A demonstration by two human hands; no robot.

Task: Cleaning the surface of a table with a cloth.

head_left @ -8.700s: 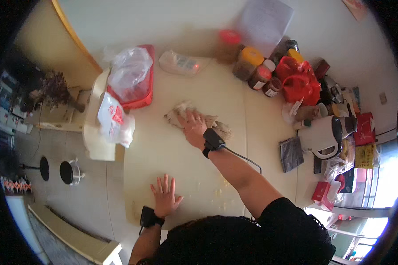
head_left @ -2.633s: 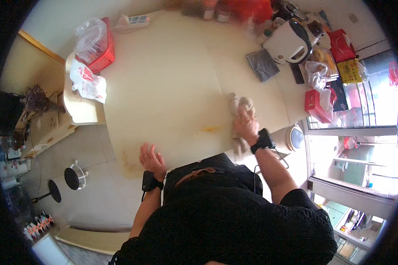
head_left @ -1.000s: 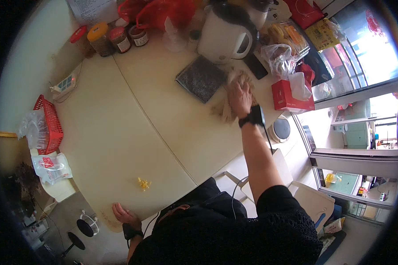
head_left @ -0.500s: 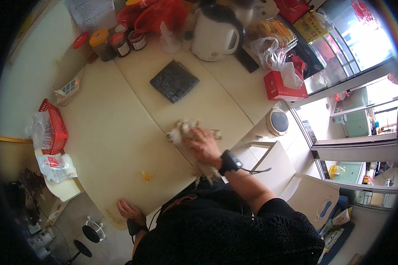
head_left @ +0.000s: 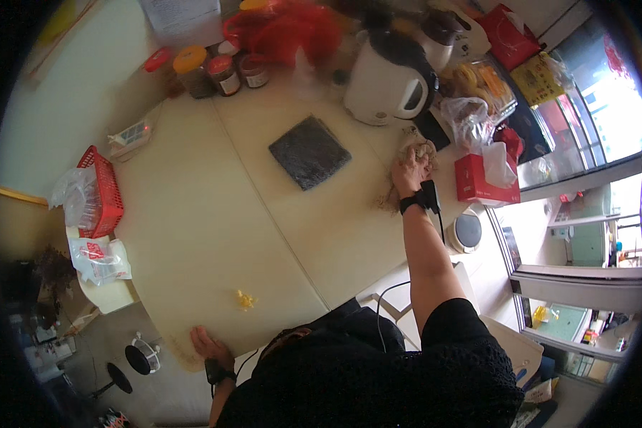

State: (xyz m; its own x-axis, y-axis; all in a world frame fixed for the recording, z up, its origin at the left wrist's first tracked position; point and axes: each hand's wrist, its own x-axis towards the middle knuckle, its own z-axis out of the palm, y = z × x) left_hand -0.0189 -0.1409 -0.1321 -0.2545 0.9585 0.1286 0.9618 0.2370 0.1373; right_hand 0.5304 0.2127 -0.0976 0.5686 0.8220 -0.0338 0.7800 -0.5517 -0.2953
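Right hand (head_left: 409, 171): fingers curled over crumpled beige cloth (head_left: 422, 152), pressed flat on cream bench (head_left: 214, 214). Left hand (head_left: 205, 344): fingers spread, laid flat at bench's near edge. White electric kettle (head_left: 386, 80) just beyond cloth; red tissue box (head_left: 481, 182) right of fingers; dark square mat (head_left: 309, 152) left. Red mesh basket (head_left: 100, 190) seen far left.
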